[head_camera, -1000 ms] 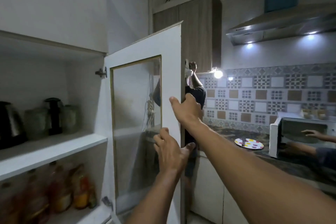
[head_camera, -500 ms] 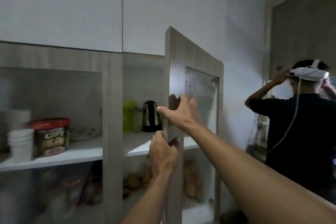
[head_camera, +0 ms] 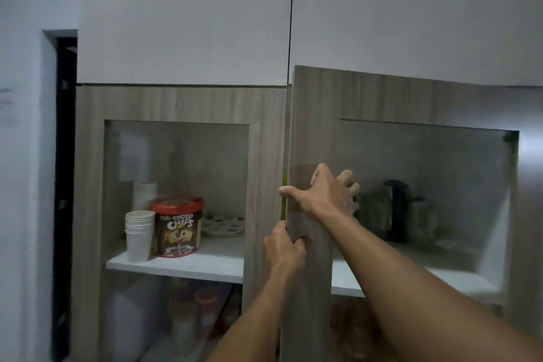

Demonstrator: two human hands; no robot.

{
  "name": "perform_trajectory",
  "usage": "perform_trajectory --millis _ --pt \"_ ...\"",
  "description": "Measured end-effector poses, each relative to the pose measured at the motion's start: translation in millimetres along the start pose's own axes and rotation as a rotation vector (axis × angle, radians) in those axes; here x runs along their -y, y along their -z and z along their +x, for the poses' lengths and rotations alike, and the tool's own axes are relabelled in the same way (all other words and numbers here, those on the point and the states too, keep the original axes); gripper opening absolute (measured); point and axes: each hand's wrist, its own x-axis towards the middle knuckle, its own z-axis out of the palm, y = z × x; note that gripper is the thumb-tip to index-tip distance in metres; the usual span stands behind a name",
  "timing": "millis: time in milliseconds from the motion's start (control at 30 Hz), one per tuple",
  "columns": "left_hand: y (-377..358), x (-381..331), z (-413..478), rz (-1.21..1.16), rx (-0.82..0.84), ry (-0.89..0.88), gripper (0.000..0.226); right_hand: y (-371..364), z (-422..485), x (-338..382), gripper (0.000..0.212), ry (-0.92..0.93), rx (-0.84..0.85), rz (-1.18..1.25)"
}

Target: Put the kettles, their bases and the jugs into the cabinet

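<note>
The right cabinet door (head_camera: 382, 97), wood-grain with a glass pane, stands almost shut, a narrow gap left at its free edge. My right hand (head_camera: 323, 194) lies flat on the door's left stile, fingers spread. My left hand (head_camera: 283, 247) grips the door's left edge just below it. Through the glass I see a black kettle (head_camera: 396, 209) on the white shelf (head_camera: 411, 279), with greenish jugs (head_camera: 423, 220) blurred on either side of it. A sliver of green shows in the gap.
Behind the shut left glass door (head_camera: 264, 156) stand a stack of white paper cups (head_camera: 138, 232), a red-lidded Choco Chips tub (head_camera: 177, 226) and a dotted plate (head_camera: 224, 223). Bottles and jars fill the lower shelves. White upper cabinets (head_camera: 182, 15) hang above.
The door has swung from wide open to nearly shut, both hands staying on its edge. My view has turned left, so the person and the kitchen counter are out of sight.
</note>
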Motion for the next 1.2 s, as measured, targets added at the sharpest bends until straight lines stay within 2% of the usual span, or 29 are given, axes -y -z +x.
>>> perform_trajectory --millis 133,267,367,567,667,867,1033,1200 --pt "-6.8 14.0 43.9 0.084 0.03 -0.011 0.036 -26.0 30.1 1.1 0.064 -0.008 0.009 -0.038" --pt "-17.3 16.2 89.5 0.204 -0.109 -0.053 0.075 -38.9 65.9 2.3 0.042 -0.042 0.042 -0.058" --pt "-24.6 17.2 118.0 0.314 -0.191 -0.114 0.086 -52.2 91.6 2.3 0.029 -0.069 0.024 -0.082" --pt "-49.2 32.4 145.4 0.353 -0.327 -0.134 0.078 -80.0 123.1 -1.4 0.025 -0.068 -0.064 -0.098" --pt "-51.6 39.5 150.8 0.318 -0.333 -0.179 0.074 -81.4 132.9 -0.7 0.027 -0.056 -0.08 -0.055" --pt "-45.9 35.4 145.6 0.312 -0.253 -0.165 0.076 -82.4 118.5 -5.4 0.024 -0.051 -0.067 -0.132" --pt "-35.1 33.5 144.5 0.328 -0.178 -0.192 0.066 -79.3 104.2 -19.8 0.01 -0.026 -0.027 -0.147" --pt "-21.4 34.3 125.8 0.293 -0.097 -0.224 0.057 -69.8 68.8 -33.9 0.012 -0.03 0.001 -0.174"
